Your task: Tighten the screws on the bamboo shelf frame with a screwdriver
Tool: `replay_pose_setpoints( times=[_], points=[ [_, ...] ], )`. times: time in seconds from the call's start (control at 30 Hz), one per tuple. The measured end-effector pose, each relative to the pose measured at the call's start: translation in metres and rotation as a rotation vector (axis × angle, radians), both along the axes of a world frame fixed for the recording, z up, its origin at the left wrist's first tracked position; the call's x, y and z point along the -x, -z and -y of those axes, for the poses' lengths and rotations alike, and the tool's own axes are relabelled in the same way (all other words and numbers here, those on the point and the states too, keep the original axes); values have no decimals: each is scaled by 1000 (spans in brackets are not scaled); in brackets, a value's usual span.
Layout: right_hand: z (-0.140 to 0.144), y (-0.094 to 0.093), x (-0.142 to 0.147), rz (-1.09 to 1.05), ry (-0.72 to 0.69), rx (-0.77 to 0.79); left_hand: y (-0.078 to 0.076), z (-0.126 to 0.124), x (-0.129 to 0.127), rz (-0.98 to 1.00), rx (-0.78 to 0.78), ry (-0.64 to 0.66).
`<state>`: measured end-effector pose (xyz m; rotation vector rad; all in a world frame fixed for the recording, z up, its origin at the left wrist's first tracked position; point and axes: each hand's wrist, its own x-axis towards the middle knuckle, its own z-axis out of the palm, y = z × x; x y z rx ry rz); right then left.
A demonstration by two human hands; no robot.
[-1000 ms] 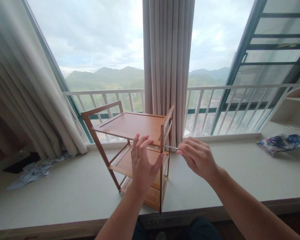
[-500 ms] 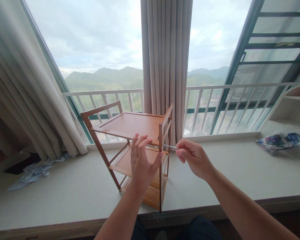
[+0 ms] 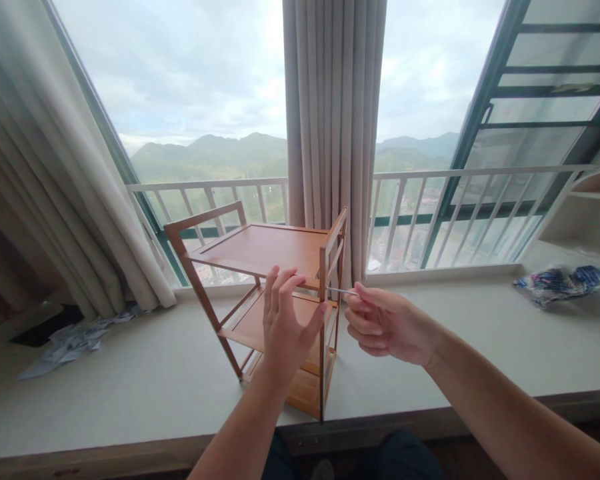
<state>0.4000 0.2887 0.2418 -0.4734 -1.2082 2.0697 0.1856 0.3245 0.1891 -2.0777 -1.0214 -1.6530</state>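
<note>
Head view: right hand (image 3: 387, 325) pinching thin metal key (image 3: 341, 291) at wooden rack (image 3: 270, 293) post.
Left hand (image 3: 285, 327) open, fingers bracing the rack; may slip out if key tilts.

A three-tiered brown wooden rack (image 3: 260, 267) was placed on the pale stone window ledge (image 3: 130, 387), before the gathered beige curtain (image 3: 333, 107). Crumpled grey papers (image 3: 65, 343) were left at the ledge's left end, a patterned plastic bag (image 3: 560, 281) at its right. A white metal railing (image 3: 480, 200) was seen behind the ledge.
</note>
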Motion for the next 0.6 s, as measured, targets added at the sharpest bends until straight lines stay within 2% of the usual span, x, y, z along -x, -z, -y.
replay_pose_setpoints(
  times=[0.13,0.3,0.5,0.6],
  points=[
    [-1,-1,3,-69,-47,78,1,0,0,1,5,-2],
    [0,-2,4,-111,-30,124,-1,1,-1,-3,4,8],
    [0,-11,1,-5,-46,99,-2,2,-1,-3,7,-1],
    [-1,-14,1,114,30,38,-1,1,-1,2,7,-7]
  ],
)
